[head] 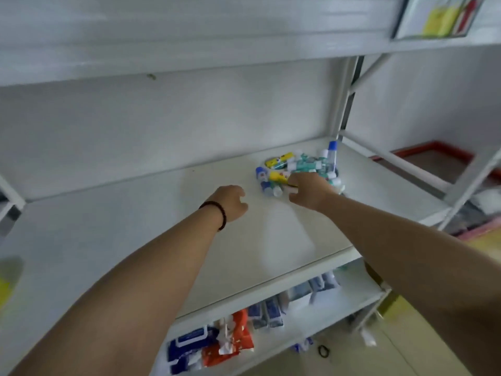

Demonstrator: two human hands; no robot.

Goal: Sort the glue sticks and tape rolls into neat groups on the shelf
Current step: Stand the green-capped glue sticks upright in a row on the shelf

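A jumbled pile of glue sticks [298,165], yellow, teal, blue and white, lies at the back right of the white shelf [135,240]. One blue-capped glue bottle [332,154] stands upright behind the pile. My right hand [309,191] rests on the near edge of the pile, fingers curled over a few sticks; blur hides the exact grip. To the left of the pile my left hand [230,202], with a dark bracelet on the wrist, hovers over bare shelf with loosely curled fingers, holding nothing. I cannot make out any tape rolls.
A shelf board [189,52] hangs overhead. A metal upright [348,96] stands just behind the pile. The lower shelf [311,329] carries blue and orange packets [211,346]. A framed picture [439,16] sits top right. Floor shows to the right.
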